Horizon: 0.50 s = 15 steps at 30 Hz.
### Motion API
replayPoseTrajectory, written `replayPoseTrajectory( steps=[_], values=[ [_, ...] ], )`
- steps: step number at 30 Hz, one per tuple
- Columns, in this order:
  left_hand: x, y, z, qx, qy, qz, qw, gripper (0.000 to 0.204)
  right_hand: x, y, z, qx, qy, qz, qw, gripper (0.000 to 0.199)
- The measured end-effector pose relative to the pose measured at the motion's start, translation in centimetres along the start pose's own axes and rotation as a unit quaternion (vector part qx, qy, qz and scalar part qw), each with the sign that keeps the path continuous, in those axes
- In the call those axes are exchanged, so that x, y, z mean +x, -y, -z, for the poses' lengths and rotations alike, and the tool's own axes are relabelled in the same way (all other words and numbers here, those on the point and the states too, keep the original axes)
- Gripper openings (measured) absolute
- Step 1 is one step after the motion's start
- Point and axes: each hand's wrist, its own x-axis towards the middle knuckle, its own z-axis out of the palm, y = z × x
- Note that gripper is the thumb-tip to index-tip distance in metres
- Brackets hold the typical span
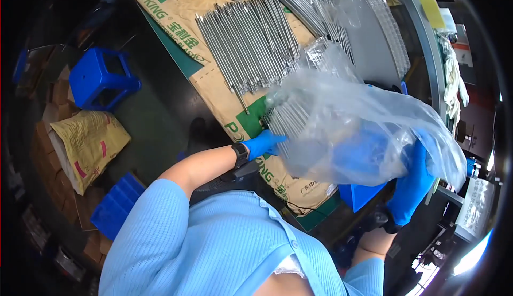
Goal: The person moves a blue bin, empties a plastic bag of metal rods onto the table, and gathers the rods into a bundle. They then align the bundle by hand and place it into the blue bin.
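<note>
A large clear plastic bag (331,95) is spread over the right part of the table, with a bundle of thin metal rods (291,117) showing at its left end. My left hand (263,144), in a blue glove, is closed at the near end of this bundle, its thumb over the rods. My right hand (410,192), also blue-gloved, is raised at the bag's right end and closed on the film, which partly covers its fingers. Beyond the bag lies a wide row of loose metal rods (248,45) on brown paper sacks (211,90).
More rods (299,2) lie at the table's far side, beside a grey surface (374,45). A blue bin (359,193) stands below the bag. On the left floor are a blue stool (99,77), a yellow sack (88,141) and a blue crate (117,202).
</note>
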Motion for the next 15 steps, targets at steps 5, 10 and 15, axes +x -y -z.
replayPoseTrajectory(
  steps=[5,10,15],
  values=[
    [-3.6,-5.9,-4.8,0.098,-0.152,0.169,0.969,0.054,1.3,-2.0,2.3,0.025,-0.022,-0.010,0.999,0.031],
    [-5.9,-5.4,-1.8,0.051,-0.050,0.141,0.987,0.062,1.0,-4.4,3.6,-0.010,-0.042,-0.029,0.999,0.031],
    [-7.8,-5.7,-2.0,0.094,-0.025,0.131,0.987,0.067,0.1,-4.5,3.8,-0.007,-0.037,-0.050,0.998,0.034]
  ],
)
